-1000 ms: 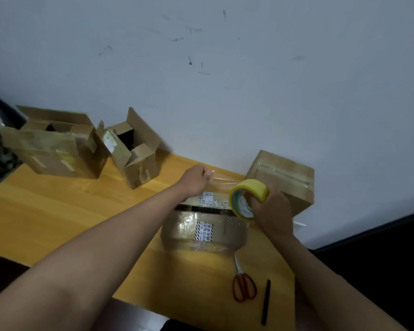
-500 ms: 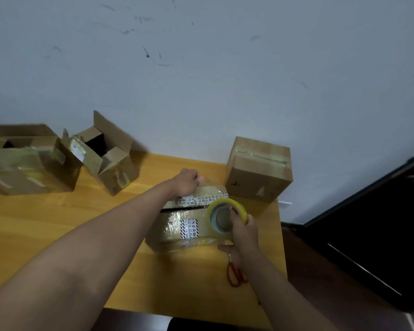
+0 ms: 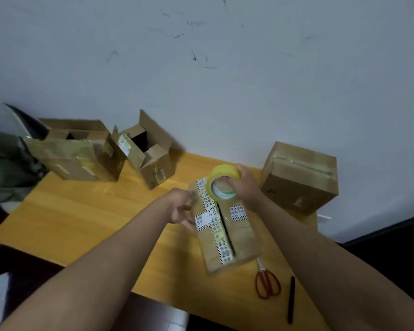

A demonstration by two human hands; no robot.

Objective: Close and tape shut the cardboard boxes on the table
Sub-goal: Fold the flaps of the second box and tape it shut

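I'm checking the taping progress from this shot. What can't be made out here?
- Head view: left hand is motion-blurred; its hold on the box is unclear.
- Label print on the box: too small to read.
- Tape roll hides the box's far end.
- Inside of the open boxes: dark.

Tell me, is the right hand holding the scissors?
No, the right hand grips the tape roll above the box, while the scissors lie untouched on the table.

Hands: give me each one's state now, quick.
Left hand: fingers on the side of the flat taped cardboard box; grip unclear.
Right hand: holds the yellow tape roll.
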